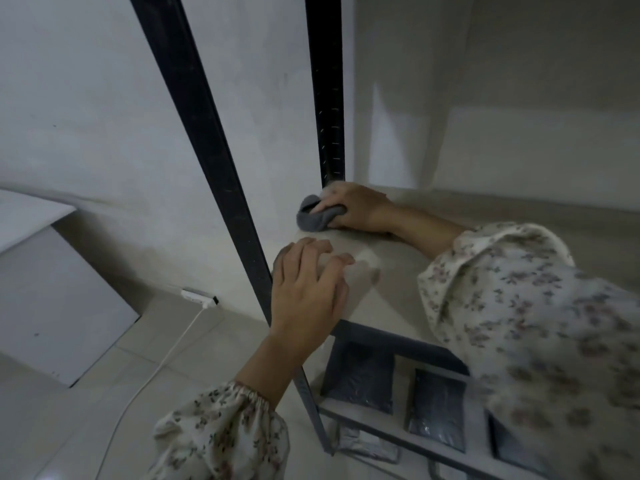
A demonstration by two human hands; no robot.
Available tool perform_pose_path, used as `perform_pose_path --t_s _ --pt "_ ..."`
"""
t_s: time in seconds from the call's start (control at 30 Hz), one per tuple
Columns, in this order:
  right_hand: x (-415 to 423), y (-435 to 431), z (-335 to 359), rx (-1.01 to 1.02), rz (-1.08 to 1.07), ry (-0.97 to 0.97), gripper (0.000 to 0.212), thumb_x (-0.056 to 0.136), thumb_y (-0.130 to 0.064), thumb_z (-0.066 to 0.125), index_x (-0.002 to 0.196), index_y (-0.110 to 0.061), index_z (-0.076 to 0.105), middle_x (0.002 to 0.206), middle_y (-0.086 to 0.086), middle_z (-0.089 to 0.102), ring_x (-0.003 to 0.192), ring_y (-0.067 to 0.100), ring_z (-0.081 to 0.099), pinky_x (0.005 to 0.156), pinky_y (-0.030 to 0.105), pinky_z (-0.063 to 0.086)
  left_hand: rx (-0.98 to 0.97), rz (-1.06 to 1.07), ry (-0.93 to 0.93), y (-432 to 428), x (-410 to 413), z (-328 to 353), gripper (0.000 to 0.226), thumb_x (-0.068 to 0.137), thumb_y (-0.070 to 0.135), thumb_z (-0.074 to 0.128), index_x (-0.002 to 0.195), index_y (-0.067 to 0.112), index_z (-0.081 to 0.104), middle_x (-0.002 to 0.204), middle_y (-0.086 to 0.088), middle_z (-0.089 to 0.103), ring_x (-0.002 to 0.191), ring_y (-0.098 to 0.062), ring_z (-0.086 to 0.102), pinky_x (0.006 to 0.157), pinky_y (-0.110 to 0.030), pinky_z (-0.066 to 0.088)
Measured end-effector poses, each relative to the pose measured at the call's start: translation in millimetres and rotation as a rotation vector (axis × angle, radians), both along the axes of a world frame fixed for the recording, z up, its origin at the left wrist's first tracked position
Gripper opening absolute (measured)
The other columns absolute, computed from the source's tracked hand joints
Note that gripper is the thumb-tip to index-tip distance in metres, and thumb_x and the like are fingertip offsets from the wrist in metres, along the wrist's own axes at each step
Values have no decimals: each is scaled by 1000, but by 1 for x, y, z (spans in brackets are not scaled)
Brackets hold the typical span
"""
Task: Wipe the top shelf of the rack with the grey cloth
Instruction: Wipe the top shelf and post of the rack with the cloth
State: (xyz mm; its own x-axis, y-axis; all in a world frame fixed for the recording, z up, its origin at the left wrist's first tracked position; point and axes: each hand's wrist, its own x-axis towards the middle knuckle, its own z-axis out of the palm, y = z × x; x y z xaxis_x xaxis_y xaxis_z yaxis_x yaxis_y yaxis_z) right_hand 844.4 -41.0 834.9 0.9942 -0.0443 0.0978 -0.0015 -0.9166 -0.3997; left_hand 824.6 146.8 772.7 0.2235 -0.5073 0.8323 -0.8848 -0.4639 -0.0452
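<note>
At shelf corner: right hand (353, 209) grips grey cloth (317, 216), wiping top shelf (398, 271).
Left hand (308, 289): flat, fingers spread, bracing.
Next: likely sweep rightward.

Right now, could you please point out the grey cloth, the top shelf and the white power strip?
grey cloth (314, 219): head view, bunched fold.
top shelf (391, 296): head view, bare surface.
white power strip (196, 295): head view, its body.
</note>
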Motion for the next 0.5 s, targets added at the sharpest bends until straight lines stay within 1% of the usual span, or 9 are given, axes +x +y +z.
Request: perform_pose_path --t_s 0.03,0.07,0.1,0.17,0.23,0.33,0.37,0.43,0.5 --pt "-8 5 6 32 54 78 36 86 -12 60 120 -22 62 116 1 59 99 8 51 85 8 39 -18 8 -48 2 2 -3 20 80 15 53 96 18 65 107 -12 58 110 -28 43 103 -40 30" --pt "-15 6 13 69 91 169 38 85 -8 60 121 -21 61 113 -4 57 96 3 49 78 -1 35 -36 13 -87 5 4 -5 20 80 16 53 98 19 62 112 -10 52 114 -28 42 108 -40 26" --pt "-19 6 19 78 122 235 40 84 -6 60 121 -20 60 112 -7 55 97 3 49 76 -5 33 -52 16 -125 8 7 -6 20 80 16 53 100 20 59 114 -9 47 116 -28 40 110 -40 23" --pt "-15 3 28 120 117 234 42 82 -5 63 122 -19 60 114 -5 56 105 8 50 83 2 35 -81 20 -204 10 12 -7 21 81 16 53 102 22 56 114 -8 41 119 -29 38 112 -40 21" --pt "-5 5 23 122 40 105 43 82 -12 65 124 -22 59 119 -2 57 111 15 51 91 20 37 -138 18 -258 11 17 -4 20 85 17 52 104 24 56 113 -8 39 121 -28 35 111 -42 22" --pt "-5 21 5 52 -8 42 36 85 -19 60 120 -29 61 118 3 60 107 19 54 92 32 43 -278 -29 -243 11 27 6 27 87 10 49 110 24 53 115 -7 35 130 -25 27 108 -44 26" --pt "-12 26 6 77 23 77 32 86 -16 59 114 -30 64 111 0 60 102 15 54 89 31 43 -319 -52 -239 12 31 10 30 87 7 49 112 24 51 118 -6 33 136 -22 22 106 -46 30" --pt "-25 27 18 146 101 234 33 84 -6 59 107 -29 65 103 -11 57 94 5 50 83 17 41 -377 -111 -227 13 41 14 44 84 1 54 119 25 44 130 -5 24 144 -18 9 104 -51 37" --pt "-26 21 34 129 127 329 40 83 0 60 117 -20 62 110 -9 55 99 5 49 80 1 36 -416 -167 -167 13 47 16 62 80 -5 57 127 22 28 142 -3 12 146 -19 3 110 -50 32"
